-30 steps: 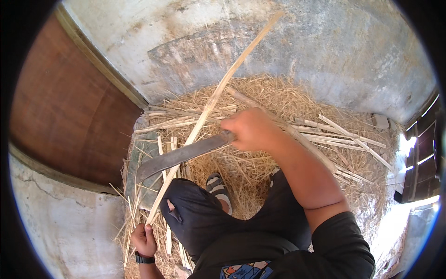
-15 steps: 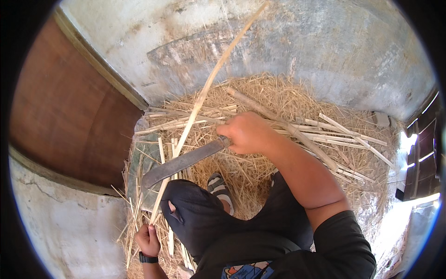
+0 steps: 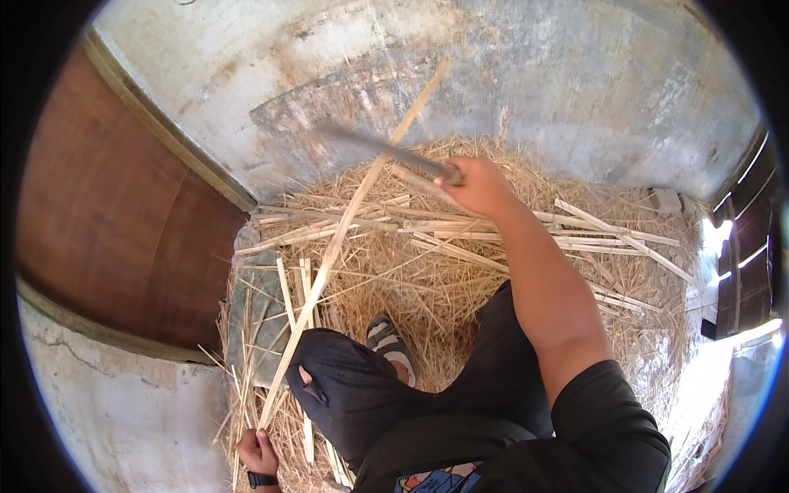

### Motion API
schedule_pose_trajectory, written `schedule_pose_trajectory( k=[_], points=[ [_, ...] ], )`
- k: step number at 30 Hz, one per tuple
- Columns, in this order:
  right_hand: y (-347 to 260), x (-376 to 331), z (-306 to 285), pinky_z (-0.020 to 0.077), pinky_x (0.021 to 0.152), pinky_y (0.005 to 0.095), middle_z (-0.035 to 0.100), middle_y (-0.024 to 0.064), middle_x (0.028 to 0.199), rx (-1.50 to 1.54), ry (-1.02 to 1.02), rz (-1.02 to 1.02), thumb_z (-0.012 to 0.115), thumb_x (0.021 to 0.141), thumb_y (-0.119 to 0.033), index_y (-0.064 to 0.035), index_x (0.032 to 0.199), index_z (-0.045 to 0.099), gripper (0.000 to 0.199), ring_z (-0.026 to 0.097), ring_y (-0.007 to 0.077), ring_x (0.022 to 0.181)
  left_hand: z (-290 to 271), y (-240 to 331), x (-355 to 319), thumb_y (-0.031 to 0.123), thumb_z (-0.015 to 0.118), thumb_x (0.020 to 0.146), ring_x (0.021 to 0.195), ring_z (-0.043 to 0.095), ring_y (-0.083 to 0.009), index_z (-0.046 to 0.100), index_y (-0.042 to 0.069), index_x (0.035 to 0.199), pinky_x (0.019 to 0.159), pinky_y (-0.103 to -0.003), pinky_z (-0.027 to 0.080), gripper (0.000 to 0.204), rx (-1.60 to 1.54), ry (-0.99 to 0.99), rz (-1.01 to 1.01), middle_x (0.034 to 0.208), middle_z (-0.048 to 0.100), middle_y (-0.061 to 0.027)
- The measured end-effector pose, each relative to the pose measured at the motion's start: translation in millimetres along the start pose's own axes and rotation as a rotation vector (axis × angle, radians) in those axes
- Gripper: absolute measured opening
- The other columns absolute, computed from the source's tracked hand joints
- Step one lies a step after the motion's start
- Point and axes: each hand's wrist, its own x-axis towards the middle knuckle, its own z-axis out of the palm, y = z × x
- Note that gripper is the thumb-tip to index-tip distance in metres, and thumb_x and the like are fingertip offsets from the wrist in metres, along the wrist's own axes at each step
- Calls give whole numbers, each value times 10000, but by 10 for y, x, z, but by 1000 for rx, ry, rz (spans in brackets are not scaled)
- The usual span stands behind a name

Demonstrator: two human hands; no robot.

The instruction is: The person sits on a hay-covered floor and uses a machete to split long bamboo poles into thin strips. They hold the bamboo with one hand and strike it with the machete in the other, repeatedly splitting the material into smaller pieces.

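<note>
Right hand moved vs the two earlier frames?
Yes. The right hand, gripping the long knife, has moved farther from the body and rightward, nearer the grey wall, judged against the wooden frame at left.

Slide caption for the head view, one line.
Left hand holds a pale strip, right hand a long knife, above loose straw.

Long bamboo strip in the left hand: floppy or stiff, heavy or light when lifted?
Probably light: the bamboo strip looks thin, and only the left hand grips it. Likely fairly stiff but springy: it's long and narrow, with no kink visible.
</note>
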Motion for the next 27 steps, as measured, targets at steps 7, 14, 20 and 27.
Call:
schedule_pose_trajectory(
  k=[7, 14, 20, 27],
  points=[
    [187, 31, -11, 551, 728, 369, 721, 74, 838, 98, 176, 155, 749, 930, -433, -76, 1143, 719, 417, 676, 181, 749, -277, -148, -159, 368, 573, 1033, 541, 393, -153, 462, -2, 699, 506, -374, 291, 510, 121, 50, 30, 546, 404, -88],
    [204, 39, -23, 534, 703, 376, 709, 69, 822, 273, 236, 293, 748, 934, -432, -80, 1164, 692, 424, 662, 190, 721, -278, 110, -39, 366, 590, 1017, 502, 407, -235, 481, 0, 696, 494, -413, 298, 499, 168, 65, 87, 538, 426, -121],
    [-552, -221, 98, 515, 635, 389, 661, 91, 708, 71, -91, -143, 765, 911, -431, -66, 1045, 712, 393, 649, 220, 659, 105, 674, 323, 360, 664, 972, 496, 418, -208, 504, 15, 763, 484, -380, 294, 434, -17, 75, 53, 559, 424, -86],
    [-1140, -690, 484, 548, 651, 465, 651, 108, 688, -17, -159, -622, 771, 808, -274, -92, 903, 670, 229, 691, 313, 711, 391, 1221, 675, 215, 886, 797, 598, 382, -68, 577, -26, 851, 520, -250, 338, 395, -218, 17, 66, 618, 449, 0]
  ],
)
